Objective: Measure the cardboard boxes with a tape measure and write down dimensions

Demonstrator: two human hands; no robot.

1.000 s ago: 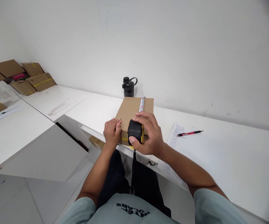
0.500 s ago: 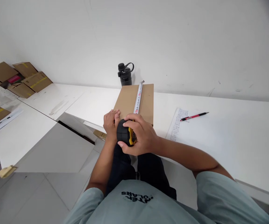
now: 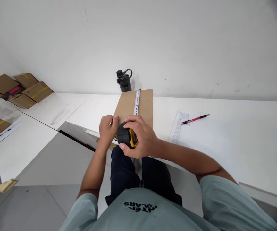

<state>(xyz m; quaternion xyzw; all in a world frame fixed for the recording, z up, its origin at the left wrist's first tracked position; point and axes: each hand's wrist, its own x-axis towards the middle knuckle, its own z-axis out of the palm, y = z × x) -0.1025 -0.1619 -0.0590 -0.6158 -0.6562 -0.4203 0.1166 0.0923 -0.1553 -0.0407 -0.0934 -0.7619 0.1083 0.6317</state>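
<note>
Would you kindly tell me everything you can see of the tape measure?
The tape measure has a rounded black case, seemingly plastic or rubber, with yellow on one side. The right hand grips it by the near edge of the cardboard box. Its narrow white blade, printed with black and red figures, extends over the box's top, its tip around the far edge.

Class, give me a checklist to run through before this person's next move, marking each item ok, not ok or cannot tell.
1. Tape measure gripped in the right hand: ok.
2. Blade extended over the cardboard box: ok.
3. Blade's end hooked on the far edge: cannot tell, too small.
4. Left hand pressing the box: cannot tell; it is at the left side.
5. Pen clear of the box: ok, to its right.
</note>
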